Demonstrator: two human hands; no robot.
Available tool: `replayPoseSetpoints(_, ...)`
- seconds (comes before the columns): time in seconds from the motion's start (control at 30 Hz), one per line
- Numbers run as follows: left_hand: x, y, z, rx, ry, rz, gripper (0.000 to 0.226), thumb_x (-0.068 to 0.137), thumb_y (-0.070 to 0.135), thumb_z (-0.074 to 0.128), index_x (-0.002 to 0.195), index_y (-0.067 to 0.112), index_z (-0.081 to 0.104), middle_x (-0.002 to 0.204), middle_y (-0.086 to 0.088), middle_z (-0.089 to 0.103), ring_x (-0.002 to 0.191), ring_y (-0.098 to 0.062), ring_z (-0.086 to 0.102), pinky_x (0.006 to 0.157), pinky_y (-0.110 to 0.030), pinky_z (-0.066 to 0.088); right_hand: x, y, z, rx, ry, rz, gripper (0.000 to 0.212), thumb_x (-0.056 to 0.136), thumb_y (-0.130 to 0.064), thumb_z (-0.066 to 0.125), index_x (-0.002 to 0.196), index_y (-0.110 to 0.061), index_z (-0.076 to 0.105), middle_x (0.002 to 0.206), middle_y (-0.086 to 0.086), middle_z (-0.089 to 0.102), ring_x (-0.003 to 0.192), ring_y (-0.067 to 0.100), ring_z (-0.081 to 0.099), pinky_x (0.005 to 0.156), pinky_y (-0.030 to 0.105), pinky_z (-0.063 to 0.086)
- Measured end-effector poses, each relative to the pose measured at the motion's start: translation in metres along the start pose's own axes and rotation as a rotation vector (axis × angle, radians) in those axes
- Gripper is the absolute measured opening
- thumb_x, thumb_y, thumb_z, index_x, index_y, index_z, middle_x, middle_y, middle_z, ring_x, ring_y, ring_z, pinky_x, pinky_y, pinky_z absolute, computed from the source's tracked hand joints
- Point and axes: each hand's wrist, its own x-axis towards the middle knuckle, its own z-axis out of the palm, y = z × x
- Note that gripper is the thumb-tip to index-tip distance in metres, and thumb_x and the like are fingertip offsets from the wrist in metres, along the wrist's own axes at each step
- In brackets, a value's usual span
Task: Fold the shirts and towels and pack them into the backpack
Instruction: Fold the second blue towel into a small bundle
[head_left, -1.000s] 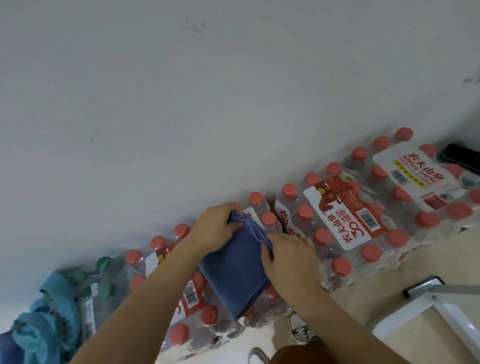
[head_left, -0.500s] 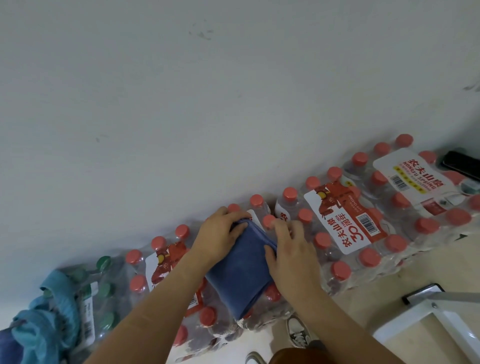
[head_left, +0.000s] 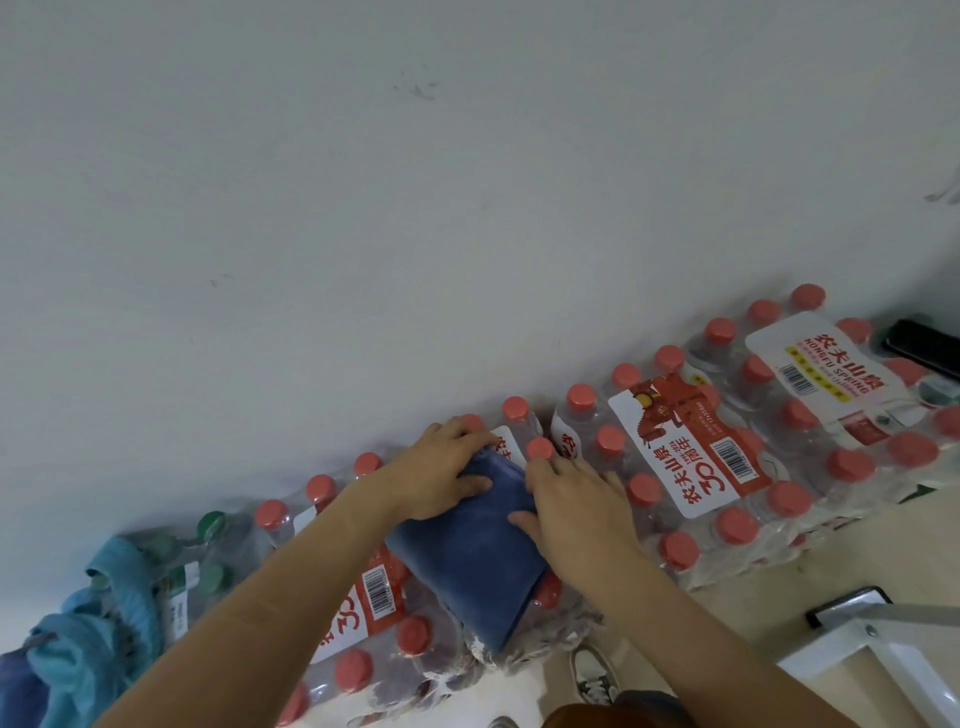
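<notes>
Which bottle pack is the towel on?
The folded blue towel lies on the red-capped pack second from left, between the green-capped pack and the next red-capped pack.

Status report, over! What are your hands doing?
Left hand holds far corner of blue towel; right hand presses its side. Towel folded, lying on water bottle packs. Backpack not in view.

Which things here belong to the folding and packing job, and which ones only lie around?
For the job: blue towel, left hand, right hand, teal cloth.
Just lying about: bottle packs (only a support), black phone, shoe, white frame.
</notes>
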Motion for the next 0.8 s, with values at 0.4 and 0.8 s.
replayPoseSetpoints(0.4, -0.017, 0.009, -0.017, -0.505, 0.183, -0.098, 0.038, 0.068, 0.007, 0.076, 0.098, 0.027, 0.063, 0.098, 0.004, 0.068, 0.088, -0.013, 0.064, 0.082, -0.032, 0.053, 0.049, 0.019, -0.023, 0.496, -0.473, 0.007, 0.029, 0.071, -0.029, 0.079, 0.069, -0.010, 0.057, 0.066, 0.002, 0.057, 0.064, 0.017, 0.056, 0.058, 0.029, 0.040)
replayPoseSetpoints(0.8, -0.059, 0.025, -0.008, 0.228, 0.770, 0.092, 0.018, 0.067, 0.007, 0.046, 0.083, 0.010, 0.055, 0.113, -0.015, 0.061, 0.106, -0.033, 0.056, 0.078, -0.040, 0.052, 0.042, 0.008, -0.066, -0.137, 0.262, -0.749, 0.030, 0.056, -0.004, 0.076, 0.083, -0.011, 0.066, 0.089, 0.007, 0.071, 0.084, 0.026, 0.069, 0.073, 0.037, 0.057)
